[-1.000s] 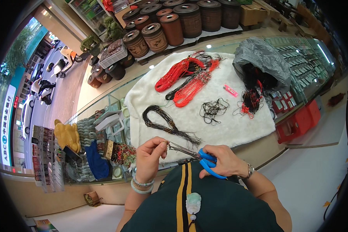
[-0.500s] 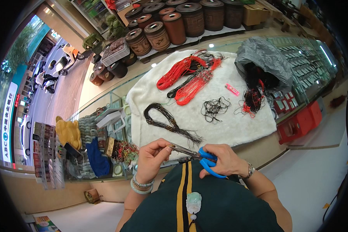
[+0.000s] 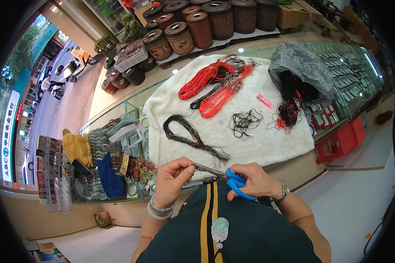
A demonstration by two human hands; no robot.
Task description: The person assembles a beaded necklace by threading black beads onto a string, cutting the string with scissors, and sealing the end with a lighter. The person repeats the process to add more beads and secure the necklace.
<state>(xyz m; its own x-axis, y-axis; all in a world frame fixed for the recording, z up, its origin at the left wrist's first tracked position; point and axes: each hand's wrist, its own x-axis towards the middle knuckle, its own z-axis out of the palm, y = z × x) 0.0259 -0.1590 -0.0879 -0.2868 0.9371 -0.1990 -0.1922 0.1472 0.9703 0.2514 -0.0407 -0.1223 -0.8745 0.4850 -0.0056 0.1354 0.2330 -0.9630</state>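
Note:
My right hand (image 3: pixel 255 181) grips a pair of scissors (image 3: pixel 237 187) by the blue handles, with the metal blades pointing left. At the blade tips, the thumb and fingers of my left hand (image 3: pixel 174 177) are pinched together; what they hold, if anything, is too small to make out. Just beyond the hands, a looped bundle of black cords (image 3: pixel 184 136) lies on a white fluffy cloth (image 3: pixel 254 151). Farther back are red and black cord bundles (image 3: pixel 206 83). A loose tangle of black cord (image 3: pixel 245 123) and a small pink item (image 3: pixel 264 101) lie to the right.
A grey plastic bag (image 3: pixel 300 65) spills black and red cords at the cloth's right. The cloth covers part of a glass display counter (image 3: pixel 127 109). Left stand a yellow ornament (image 3: pixel 77 148), a blue cloth (image 3: pixel 109 177) and colourful strings (image 3: pixel 140 170). Brown lidded pots (image 3: pixel 217 22) line the back.
Both hands keep nearly the same place at the scissors. The scissor handles look slightly closer together. The cords on the cloth have not moved.

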